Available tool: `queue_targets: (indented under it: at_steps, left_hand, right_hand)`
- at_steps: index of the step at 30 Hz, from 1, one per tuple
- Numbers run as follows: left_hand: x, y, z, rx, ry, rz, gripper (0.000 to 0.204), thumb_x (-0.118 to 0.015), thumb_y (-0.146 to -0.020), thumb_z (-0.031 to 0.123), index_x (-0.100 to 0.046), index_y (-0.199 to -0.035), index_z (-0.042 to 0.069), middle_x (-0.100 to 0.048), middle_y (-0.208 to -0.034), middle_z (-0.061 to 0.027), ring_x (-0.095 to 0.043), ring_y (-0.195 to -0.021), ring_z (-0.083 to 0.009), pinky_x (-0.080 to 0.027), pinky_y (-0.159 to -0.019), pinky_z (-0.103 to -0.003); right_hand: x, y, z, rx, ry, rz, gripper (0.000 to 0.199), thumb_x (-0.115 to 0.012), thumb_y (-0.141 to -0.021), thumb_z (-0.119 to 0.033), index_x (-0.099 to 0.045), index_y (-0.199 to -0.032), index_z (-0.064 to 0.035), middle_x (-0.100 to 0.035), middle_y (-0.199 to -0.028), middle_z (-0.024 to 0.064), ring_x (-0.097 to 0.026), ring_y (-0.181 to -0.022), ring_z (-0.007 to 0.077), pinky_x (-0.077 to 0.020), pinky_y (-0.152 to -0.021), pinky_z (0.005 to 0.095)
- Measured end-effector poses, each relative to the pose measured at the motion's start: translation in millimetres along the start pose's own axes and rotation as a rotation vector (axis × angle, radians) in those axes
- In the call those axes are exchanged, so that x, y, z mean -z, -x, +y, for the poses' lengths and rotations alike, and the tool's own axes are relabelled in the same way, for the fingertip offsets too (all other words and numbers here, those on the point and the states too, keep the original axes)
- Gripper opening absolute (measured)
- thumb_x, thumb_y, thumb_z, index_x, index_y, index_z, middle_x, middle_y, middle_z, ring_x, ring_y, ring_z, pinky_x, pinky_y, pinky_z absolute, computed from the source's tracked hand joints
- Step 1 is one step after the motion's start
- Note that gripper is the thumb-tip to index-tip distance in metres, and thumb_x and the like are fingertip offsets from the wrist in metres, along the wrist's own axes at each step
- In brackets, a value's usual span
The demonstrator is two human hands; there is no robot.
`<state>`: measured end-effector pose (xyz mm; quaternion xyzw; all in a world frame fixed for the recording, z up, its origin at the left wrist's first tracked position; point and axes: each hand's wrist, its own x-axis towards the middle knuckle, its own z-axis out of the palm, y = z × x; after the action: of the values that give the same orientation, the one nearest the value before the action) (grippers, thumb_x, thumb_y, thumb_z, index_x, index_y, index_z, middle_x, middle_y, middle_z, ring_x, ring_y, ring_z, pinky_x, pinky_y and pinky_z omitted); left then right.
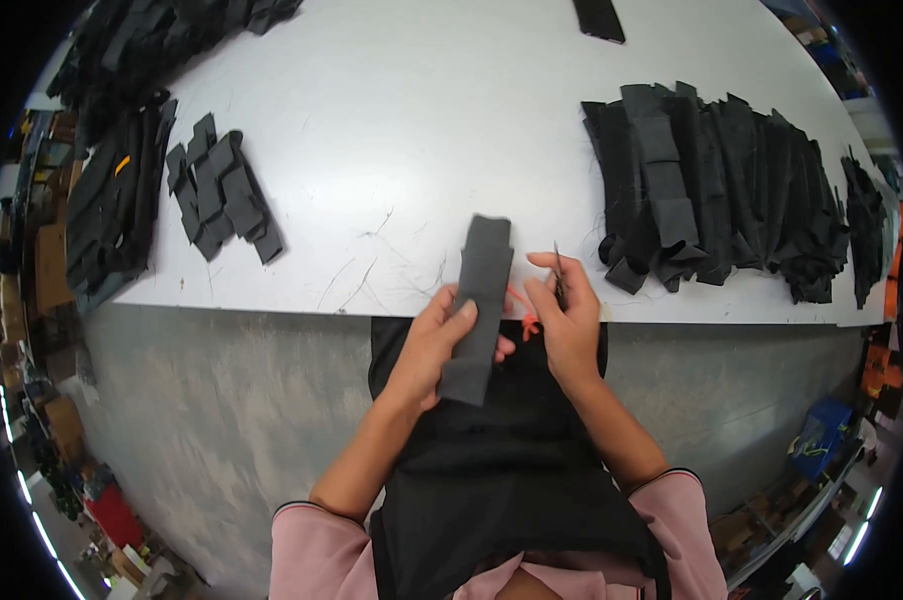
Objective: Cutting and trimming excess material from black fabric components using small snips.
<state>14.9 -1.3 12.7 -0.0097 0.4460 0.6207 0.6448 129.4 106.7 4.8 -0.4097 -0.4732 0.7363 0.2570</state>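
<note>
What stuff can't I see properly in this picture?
In the head view:
- Left hand: most fingers hidden behind the dark strip.
- Small tool: lower part hidden by the right hand.
- Flat black device: cut off by the top edge.

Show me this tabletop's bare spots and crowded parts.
Bare: the middle of the white tabletop, between the small left cluster of black fabric strips and the long right row; between that row and the black phone. Crowded: that row, the upper-left heap. Loose threads litter the front, left of the held strip.
</note>
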Motion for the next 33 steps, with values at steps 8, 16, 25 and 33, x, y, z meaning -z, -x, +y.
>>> queue_targets:
  at_steps: [8,16,25,33]
  left_hand:
    - [-6.0,-11.4,19.9,-0.129,0.063,0.060,0.036,-0.038,-0.098,0.031,-0.040,-0.118,0.001,-0.058,-0.108,-0.0147,-0.063,-0.079,-0.0188,-0.054,-0.066,-0.030]
    - [9.4,-10.5,-1.9,-0.286,-0.037,0.054,0.074,-0.042,-0.092,0.054,-0.009,-0.138,0.006,-0.051,-0.115,-0.0171,-0.058,-0.099,-0.0251,-0.048,-0.086,-0.036]
    - [14.0,7.3,2.1,-0.499,-0.576,0.083,0.023,-0.065,-0.084,0.021,-0.059,-0.095,0.001,-0.056,-0.102,-0.0049,-0.053,-0.090,-0.0108,-0.044,-0.074,-0.023]
    - [5.4,9.1,1.8,-0.358,-0.309,0.282,0.018,-0.060,-0.087,0.014,-0.058,-0.097,-0.002,-0.066,-0.088,-0.0096,-0.061,-0.078,-0.0106,-0.049,-0.074,-0.024]
  right_hand:
    - [-3.8,38.2,-11.5,0.870,0.882,-0.447,0.040,-0.073,-0.058,0.000,-0.067,-0.097,-0.0077,-0.041,-0.056,0.0031,-0.042,-0.044,0.0187,-0.0320,-0.040,0.0298]
    - [-5.0,20.2,-9.6,0.161,0.361,-0.247,0.007,-0.061,-0.084,-0.006,-0.062,-0.086,0.0006,-0.047,-0.062,-0.0041,-0.040,-0.052,0.0029,-0.0323,-0.048,0.0185]
    - [-15.6,-3.7,-28.2,-0.268,0.057,-0.375,0.012,-0.060,-0.086,-0.010,-0.057,-0.091,-0.0005,-0.047,-0.065,-0.0048,-0.037,-0.050,0.0010,-0.0283,-0.045,0.0166]
    - [3.6,20.4,-21.8,0.594,0.769,-0.131,0.030,-0.069,-0.072,0.002,-0.058,-0.100,-0.0024,-0.050,-0.081,0.0062,-0.052,-0.066,0.0121,-0.0426,-0.055,0.0226]
